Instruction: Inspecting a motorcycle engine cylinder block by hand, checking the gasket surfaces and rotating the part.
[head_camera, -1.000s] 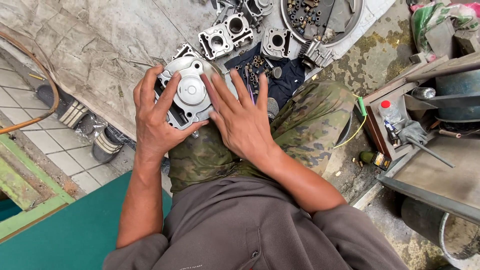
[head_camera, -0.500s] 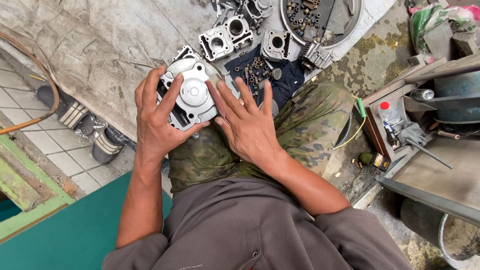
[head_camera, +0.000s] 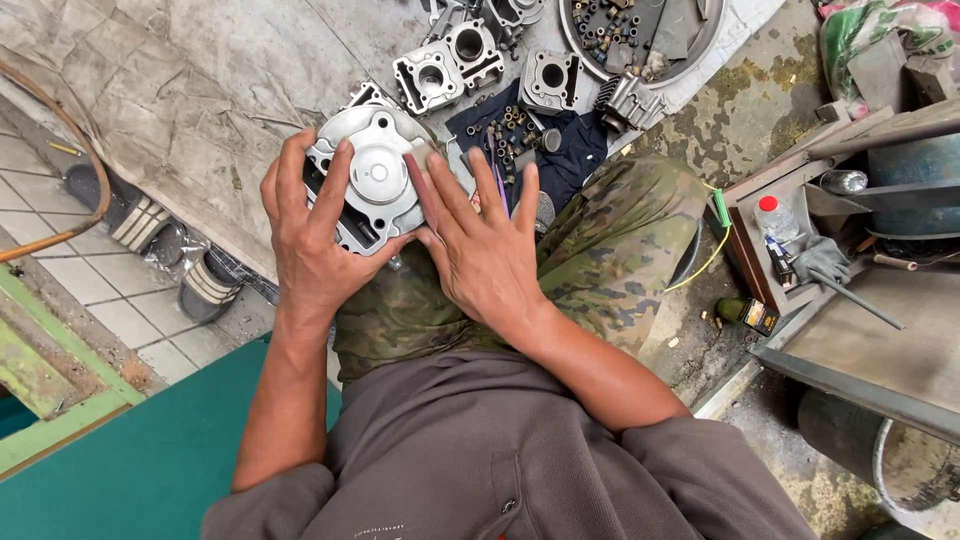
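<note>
Sitting over a cracked concrete floor strewn with engine parts.

- A small clear plastic bottle with a red cap stands in the wooden tray.
- A small dark box with a yellow-orange label lies on the ground just below that tray's lower edge.
</note>
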